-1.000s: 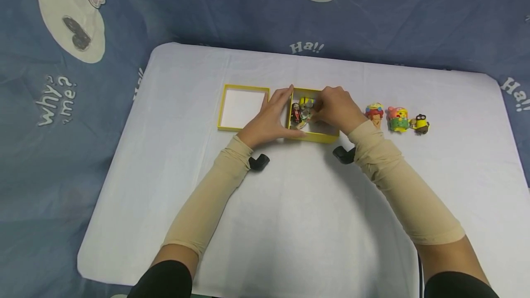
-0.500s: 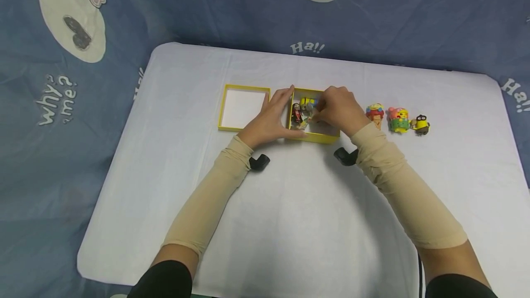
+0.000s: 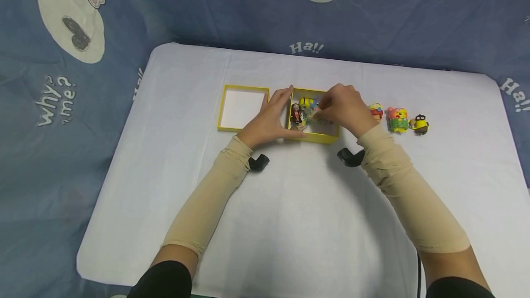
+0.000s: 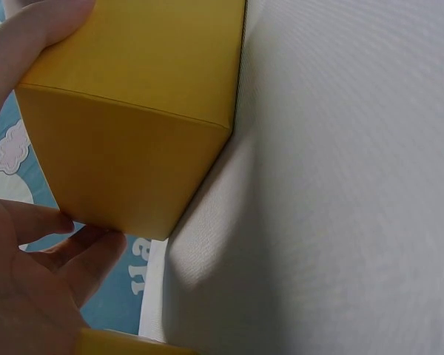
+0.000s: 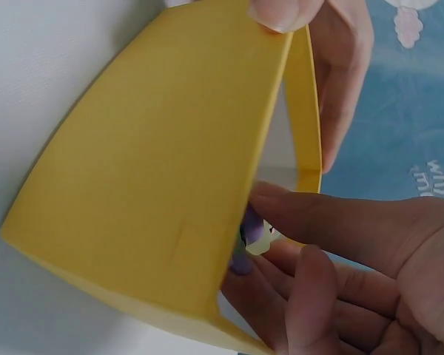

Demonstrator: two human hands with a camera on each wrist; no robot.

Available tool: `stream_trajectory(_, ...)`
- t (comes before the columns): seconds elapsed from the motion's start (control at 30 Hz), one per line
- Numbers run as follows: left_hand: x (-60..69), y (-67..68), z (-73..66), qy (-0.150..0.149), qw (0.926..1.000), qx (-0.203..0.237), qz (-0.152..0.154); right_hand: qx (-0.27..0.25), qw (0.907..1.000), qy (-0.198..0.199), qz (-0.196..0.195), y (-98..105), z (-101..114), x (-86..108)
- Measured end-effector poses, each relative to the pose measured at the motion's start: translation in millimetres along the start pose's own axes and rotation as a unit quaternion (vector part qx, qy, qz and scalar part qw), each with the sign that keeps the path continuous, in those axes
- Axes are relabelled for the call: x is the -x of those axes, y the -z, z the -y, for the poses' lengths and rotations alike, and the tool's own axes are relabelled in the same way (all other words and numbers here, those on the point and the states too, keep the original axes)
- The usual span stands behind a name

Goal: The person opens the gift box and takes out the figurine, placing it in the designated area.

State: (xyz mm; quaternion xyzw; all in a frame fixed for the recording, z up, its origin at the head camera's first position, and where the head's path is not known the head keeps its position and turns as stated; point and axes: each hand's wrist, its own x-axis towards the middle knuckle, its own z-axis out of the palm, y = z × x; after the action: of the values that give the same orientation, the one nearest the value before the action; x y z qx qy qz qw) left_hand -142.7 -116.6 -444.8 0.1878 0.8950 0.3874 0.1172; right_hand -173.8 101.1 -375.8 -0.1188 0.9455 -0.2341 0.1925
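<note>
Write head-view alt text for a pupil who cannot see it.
A person's left hand grips an open yellow box holding small figurines while the right hand reaches in. On the white table, a yellow-rimmed tray lies at left, three more figurines at right.

Box [image 3: 318, 138]: yellow
Held toy [image 5: 253, 227]: partly purple
Lid [image 3: 244, 108]: yellow rim, white inside
Forearm sleeves [image 3: 211, 197]: beige
Table [image 3: 290, 215]: white
Cloth [image 3: 186, 8]: blue, pink clouds, white lettering
</note>
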Motion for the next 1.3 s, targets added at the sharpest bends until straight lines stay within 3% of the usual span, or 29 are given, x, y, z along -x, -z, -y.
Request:
stream_trajectory(0.5,-0.2,-0.2,-0.8,0.004,1.0,0.006,0.003,-0.079,0.9968,0.003,-0.005,9.6,-11.5,9.6)
stream_trajectory(0.73,0.1,-0.3,-0.5,0.001,1.0,0.004,0.002,-0.119,0.9927,-0.016,-0.002,13.7,-17.0,12.7)
stream_trajectory(1.07,-0.5,-0.4,-0.6,0.004,1.0,0.003,0.003,-0.176,0.9833,-0.046,-0.008,16.4,-28.4,18.2)
stream_trajectory(1.3,-0.5,-0.9,-0.1,-0.001,1.0,0.007,0.0,-0.231,0.9711,-0.06,-0.016,18.9,-36.3,26.8)
